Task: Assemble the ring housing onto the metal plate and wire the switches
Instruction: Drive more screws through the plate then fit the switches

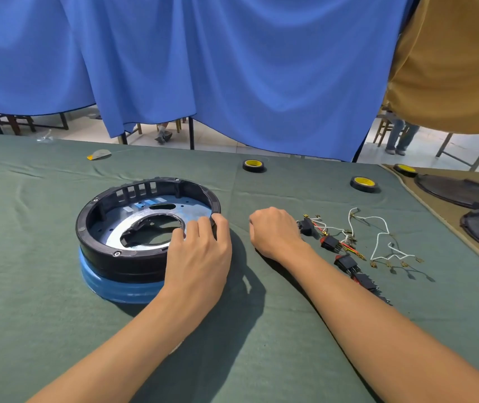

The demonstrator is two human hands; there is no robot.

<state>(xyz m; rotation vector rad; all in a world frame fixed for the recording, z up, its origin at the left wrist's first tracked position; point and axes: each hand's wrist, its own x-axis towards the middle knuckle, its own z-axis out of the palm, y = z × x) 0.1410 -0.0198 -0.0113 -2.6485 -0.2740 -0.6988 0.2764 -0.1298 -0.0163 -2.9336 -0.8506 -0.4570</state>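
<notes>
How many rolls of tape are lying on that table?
3. One roll at the far edge of the green cloth, a second to its right, a third on the far corner of the tan mat. Others could be hidden out of frame.
</notes>
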